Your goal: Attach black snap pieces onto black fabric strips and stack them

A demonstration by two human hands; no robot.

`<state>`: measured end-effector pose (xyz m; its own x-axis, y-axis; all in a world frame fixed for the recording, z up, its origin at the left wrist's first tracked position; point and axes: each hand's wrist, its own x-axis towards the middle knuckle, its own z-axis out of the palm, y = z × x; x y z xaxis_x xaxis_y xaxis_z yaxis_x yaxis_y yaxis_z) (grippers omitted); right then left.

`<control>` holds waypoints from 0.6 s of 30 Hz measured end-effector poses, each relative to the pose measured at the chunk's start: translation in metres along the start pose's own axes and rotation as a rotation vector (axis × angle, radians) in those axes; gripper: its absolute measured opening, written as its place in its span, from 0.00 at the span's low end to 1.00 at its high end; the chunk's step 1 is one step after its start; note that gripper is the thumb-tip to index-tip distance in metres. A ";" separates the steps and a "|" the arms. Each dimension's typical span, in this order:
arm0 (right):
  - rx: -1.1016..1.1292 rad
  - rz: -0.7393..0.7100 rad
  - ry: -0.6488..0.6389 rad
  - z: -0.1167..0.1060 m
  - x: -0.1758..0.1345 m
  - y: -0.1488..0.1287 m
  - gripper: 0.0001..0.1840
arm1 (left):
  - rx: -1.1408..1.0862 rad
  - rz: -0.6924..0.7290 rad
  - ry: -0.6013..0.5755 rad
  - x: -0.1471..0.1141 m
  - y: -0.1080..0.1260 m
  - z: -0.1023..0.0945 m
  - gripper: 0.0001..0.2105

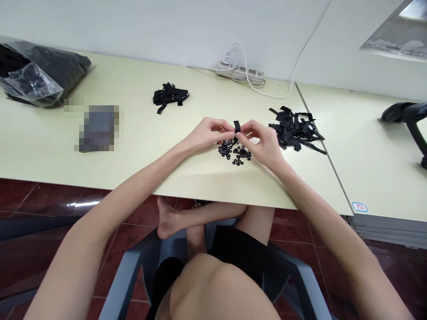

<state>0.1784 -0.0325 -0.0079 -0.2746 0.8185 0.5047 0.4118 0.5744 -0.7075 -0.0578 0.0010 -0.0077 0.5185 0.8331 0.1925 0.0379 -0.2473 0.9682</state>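
Between my two hands a short black fabric strip (237, 127) stands upright, pinched from both sides. My left hand (213, 132) grips it with thumb and fingertips, and my right hand (262, 138) pinches it from the other side. Whether a small part sits between the fingertips is hidden. Just below the hands lie small round black pieces with holes, like snap buttons (238, 155), in loose clusters on the pale table (200, 178). Close to my right hand is a heap of black strips (295, 129). A smaller pile of black strips (170, 95) rests farther back on the left.
A power strip (240, 73) with a white cable (267, 94) lies along the wall. At far left sits a clear plastic bag (43, 73) of black material, with a blurred-out dark object (99, 129) nearer. A black curved object (408, 113) stands at right, past the table seam.
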 end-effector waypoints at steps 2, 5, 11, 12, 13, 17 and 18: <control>0.015 -0.009 0.001 0.000 0.000 0.000 0.15 | -0.035 -0.016 -0.013 0.000 -0.001 0.000 0.15; 0.030 -0.015 -0.003 0.001 0.001 0.000 0.18 | -0.073 -0.024 -0.025 -0.001 -0.002 0.000 0.16; 0.025 0.008 -0.017 -0.001 0.002 0.000 0.24 | -0.100 -0.027 -0.024 0.000 -0.001 0.002 0.19; 0.038 0.011 -0.021 -0.001 0.002 -0.001 0.24 | -0.104 -0.026 -0.028 0.000 -0.001 0.002 0.19; 0.059 0.013 -0.027 -0.002 0.002 -0.001 0.25 | -0.110 -0.023 -0.032 0.000 -0.001 0.002 0.19; 0.156 0.025 -0.060 -0.003 0.002 -0.005 0.25 | -0.109 0.005 -0.059 0.000 -0.001 0.000 0.18; 0.166 0.029 -0.066 -0.003 0.002 -0.006 0.26 | -0.100 0.009 -0.065 -0.001 0.000 -0.001 0.18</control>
<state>0.1783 -0.0347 -0.0012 -0.3231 0.8308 0.4532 0.2729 0.5403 -0.7960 -0.0586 0.0009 -0.0080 0.5727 0.7966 0.1938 -0.0509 -0.2014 0.9782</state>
